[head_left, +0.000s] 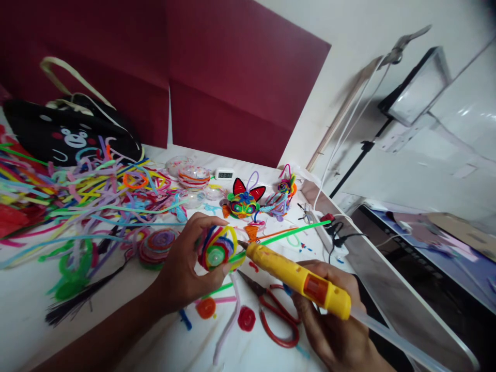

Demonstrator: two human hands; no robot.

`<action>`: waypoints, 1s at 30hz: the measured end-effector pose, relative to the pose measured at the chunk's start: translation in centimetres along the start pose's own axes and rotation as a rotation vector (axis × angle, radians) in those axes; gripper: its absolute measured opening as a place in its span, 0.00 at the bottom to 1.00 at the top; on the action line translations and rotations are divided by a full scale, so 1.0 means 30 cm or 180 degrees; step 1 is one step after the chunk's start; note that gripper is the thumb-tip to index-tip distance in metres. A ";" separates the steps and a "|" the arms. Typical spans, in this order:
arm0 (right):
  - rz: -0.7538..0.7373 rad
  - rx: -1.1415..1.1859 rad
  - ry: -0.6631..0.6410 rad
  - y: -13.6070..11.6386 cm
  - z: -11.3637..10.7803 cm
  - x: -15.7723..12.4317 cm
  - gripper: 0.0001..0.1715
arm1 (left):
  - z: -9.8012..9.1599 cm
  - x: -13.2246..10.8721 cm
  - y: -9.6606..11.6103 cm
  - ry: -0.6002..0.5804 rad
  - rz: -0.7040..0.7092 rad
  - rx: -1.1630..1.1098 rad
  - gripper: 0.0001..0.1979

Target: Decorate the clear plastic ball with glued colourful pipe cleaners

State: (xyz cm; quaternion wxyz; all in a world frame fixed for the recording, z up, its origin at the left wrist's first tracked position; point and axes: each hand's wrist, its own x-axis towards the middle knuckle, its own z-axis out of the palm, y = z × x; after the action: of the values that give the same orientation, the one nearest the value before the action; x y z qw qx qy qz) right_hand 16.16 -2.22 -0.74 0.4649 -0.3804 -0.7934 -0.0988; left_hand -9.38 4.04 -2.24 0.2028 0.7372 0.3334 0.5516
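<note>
My left hand (189, 263) is closed round a small ball wrapped in coiled pipe cleaners (216, 253), with a green spiral at its centre and yellow, blue and red loops around it. A yellow hot glue gun (298, 276) is gripped in my right hand (337, 310). Its nozzle points left and lies at the ball's right edge; whether it touches cannot be made out. A clear glue stick (395, 338) sticks out of the gun's rear. Beside the ball a bright green pipe cleaner (296, 232) runs up to the right.
Red-handled scissors (277, 315) lie below the glue gun, near a red coil (246, 318) and an orange coil (205, 308). Behind stands a colourful cat-eared figure (246, 200). Loose pipe cleaners (96, 186) heap at left before a black bag (73, 129). A power strip (333, 240) sits right.
</note>
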 end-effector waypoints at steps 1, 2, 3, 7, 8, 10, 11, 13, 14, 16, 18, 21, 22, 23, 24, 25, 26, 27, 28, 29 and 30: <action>0.0000 0.0027 -0.0033 0.000 -0.001 0.001 0.15 | 0.001 0.001 0.001 0.0015 -0.0008 -0.0021 0.27; 0.0003 0.0048 -0.0045 -0.001 -0.002 0.003 0.16 | 0.001 0.002 0.001 0.0033 -0.0023 -0.0041 0.26; 0.0005 0.0077 -0.0043 -0.002 -0.004 0.007 0.16 | 0.001 0.002 0.002 0.0051 -0.0030 -0.0056 0.26; -0.0046 0.0417 -0.0184 -0.018 -0.009 0.030 0.17 | -0.002 0.002 0.002 0.0107 -0.0043 -0.0066 0.27; -0.0045 0.0528 -0.0240 -0.024 -0.010 0.035 0.18 | -0.002 0.002 0.002 0.0121 -0.0048 -0.0061 0.27; 0.0000 0.0628 -0.0274 -0.033 -0.012 0.041 0.18 | -0.001 0.003 0.002 0.0166 -0.0063 -0.0052 0.27; 0.0027 0.0629 -0.0265 -0.037 -0.013 0.042 0.18 | 0.000 0.004 0.003 0.0194 -0.0073 -0.0046 0.27; 0.0100 0.0610 -0.0259 -0.043 -0.015 0.041 0.18 | 0.001 0.007 0.006 0.0236 -0.0098 -0.0028 0.26; 0.0123 0.0612 -0.0281 -0.044 -0.016 0.041 0.18 | 0.001 0.009 0.008 0.0245 -0.0112 -0.0021 0.26; 0.0134 0.0631 -0.0357 -0.046 -0.019 0.044 0.19 | 0.001 0.011 0.011 0.0255 -0.0149 -0.0016 0.26; 0.0114 0.0632 -0.0405 -0.046 -0.022 0.048 0.19 | -0.001 0.012 0.012 0.0240 -0.0180 -0.0030 0.26; 0.0027 0.0590 -0.0435 -0.045 -0.024 0.053 0.19 | -0.003 0.011 0.012 0.0247 -0.0197 -0.0047 0.26; 0.0007 0.0569 -0.0427 -0.044 -0.023 0.053 0.19 | -0.002 0.010 0.012 0.0253 -0.0201 -0.0050 0.26; 0.0007 0.0548 -0.0397 -0.043 -0.022 0.053 0.19 | -0.002 0.009 0.011 0.0258 -0.0205 -0.0049 0.26; 0.0024 0.0527 -0.0361 -0.042 -0.021 0.051 0.19 | -0.001 0.008 0.010 0.0257 -0.0210 -0.0045 0.26; 0.0036 0.0509 -0.0324 -0.039 -0.019 0.048 0.19 | 0.000 0.008 0.009 0.0246 -0.0210 -0.0040 0.26; 0.0032 0.0482 -0.0286 -0.036 -0.017 0.044 0.18 | 0.001 0.007 0.008 0.0223 -0.0206 -0.0032 0.27; 0.0016 0.0449 -0.0258 -0.032 -0.016 0.040 0.18 | 0.002 0.006 0.007 0.0204 -0.0194 -0.0026 0.27; 0.0000 0.0417 -0.0243 -0.028 -0.014 0.035 0.18 | 0.002 0.005 0.006 0.0183 -0.0175 -0.0027 0.27; -0.0013 0.0378 -0.0237 -0.023 -0.013 0.029 0.18 | 0.002 0.004 0.005 0.0157 -0.0154 -0.0035 0.27; -0.0016 0.0327 -0.0223 -0.018 -0.012 0.023 0.18 | 0.002 0.003 0.004 0.0135 -0.0135 -0.0048 0.27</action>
State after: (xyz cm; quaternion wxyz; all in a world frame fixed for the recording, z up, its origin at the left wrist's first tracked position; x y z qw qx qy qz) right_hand 15.83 -2.41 0.13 0.4555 -0.3573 -0.8141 -0.0458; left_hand -9.28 4.03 -2.12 0.2129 0.7166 0.3490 0.5651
